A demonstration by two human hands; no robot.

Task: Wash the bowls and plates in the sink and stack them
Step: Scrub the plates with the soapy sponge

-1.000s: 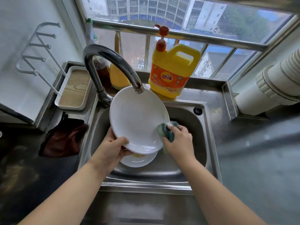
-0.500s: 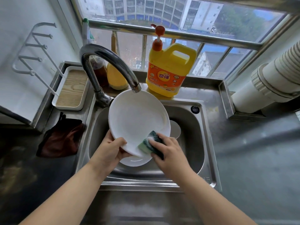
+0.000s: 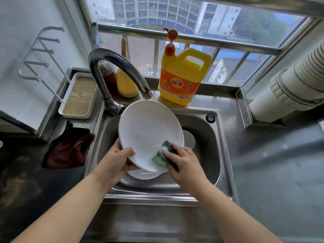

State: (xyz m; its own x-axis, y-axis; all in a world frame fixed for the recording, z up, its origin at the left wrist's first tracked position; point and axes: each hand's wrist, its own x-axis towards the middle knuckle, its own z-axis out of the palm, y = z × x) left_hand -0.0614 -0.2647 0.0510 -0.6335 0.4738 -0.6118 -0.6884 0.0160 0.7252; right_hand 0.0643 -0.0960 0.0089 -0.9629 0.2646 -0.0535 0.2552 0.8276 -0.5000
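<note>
A large white plate is tilted up over the steel sink, under the faucet spout. My left hand grips its lower left rim, thumb on the face. My right hand holds a green and dark sponge pressed against the plate's lower right face, with a little foam there. Under the plate, more white dishes lie in the basin: one shows below the held plate and another peeks out at its right edge.
A curved chrome faucet rises at the sink's back left. A yellow detergent jug with a red pump stands on the ledge behind. A white tray with wooden inlay and a dark red cloth lie left. A white pipe runs at right.
My right hand has carried the sponge from the plate's right rim down to its lower right face. The plate stays held in my left hand, barely shifted.
</note>
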